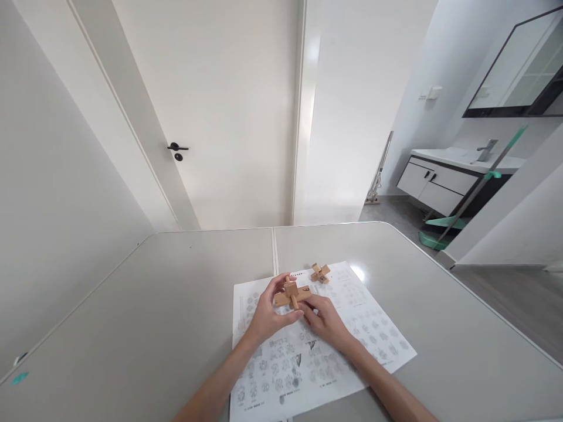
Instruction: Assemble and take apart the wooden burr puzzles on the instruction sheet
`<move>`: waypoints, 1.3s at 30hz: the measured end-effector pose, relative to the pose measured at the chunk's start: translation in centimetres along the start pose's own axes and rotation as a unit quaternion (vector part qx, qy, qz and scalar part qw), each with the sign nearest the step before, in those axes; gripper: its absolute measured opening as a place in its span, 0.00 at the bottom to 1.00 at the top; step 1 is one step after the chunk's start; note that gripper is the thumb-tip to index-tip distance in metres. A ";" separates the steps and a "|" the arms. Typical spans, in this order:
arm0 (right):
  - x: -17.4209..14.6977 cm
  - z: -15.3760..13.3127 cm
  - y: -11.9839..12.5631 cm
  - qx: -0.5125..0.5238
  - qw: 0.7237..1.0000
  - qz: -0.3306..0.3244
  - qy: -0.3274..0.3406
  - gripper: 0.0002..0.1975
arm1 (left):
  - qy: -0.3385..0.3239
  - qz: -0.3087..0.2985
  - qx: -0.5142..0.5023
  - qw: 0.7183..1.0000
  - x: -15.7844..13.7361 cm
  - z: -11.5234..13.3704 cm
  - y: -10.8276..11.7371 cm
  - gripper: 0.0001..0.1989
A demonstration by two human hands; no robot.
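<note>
Two hands, two wooden pieces and one printed sheet (334,364) are on or over the one table (153,316). The cross (291,289), the first piece, is held above the sheet's far half. The left hand (265,313) pinches it, thumb at the near end of its rod and fingers round the far end. The right hand (326,319) has its fingers bent in at the bar's right end; whether they pinch it cannot be told, as their tips are partly hidden.

The second piece, a knot (320,274), lies on the sheet near its far edge, apart from both hands. The sheet's small print is too blurred to read; forearms cover parts of it, and its near edge is partly cut off. Across the room, one mirror (514,64) is cut off at the right.

The cross's long axis, its flat bar, runs left to right, the right end slightly farther away. The thin rod crosses it, its near end pointing toward the person and slightly right. A block sits at the middle.
</note>
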State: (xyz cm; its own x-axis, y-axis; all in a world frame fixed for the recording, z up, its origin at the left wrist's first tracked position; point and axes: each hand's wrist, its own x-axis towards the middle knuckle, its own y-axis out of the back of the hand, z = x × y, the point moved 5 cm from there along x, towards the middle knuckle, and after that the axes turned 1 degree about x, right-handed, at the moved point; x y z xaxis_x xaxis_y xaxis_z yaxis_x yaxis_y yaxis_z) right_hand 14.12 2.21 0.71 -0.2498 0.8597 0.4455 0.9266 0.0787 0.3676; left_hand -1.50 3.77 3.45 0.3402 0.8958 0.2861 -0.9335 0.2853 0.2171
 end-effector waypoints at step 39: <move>-0.5 0.9 -0.3 0.036 0.997 -0.002 -0.070 0.14 | -0.049 0.039 0.104 0.993 -0.8 0.5 -0.6 0.40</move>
State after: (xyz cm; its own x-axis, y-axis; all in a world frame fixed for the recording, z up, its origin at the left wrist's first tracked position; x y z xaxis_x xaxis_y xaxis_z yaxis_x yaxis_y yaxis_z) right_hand 14.16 2.22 -0.33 -0.2165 0.9206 0.3249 0.9449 0.1139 0.3068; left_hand -1.17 2.71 3.53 0.2860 0.8719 0.3976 -0.9178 0.1300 0.3751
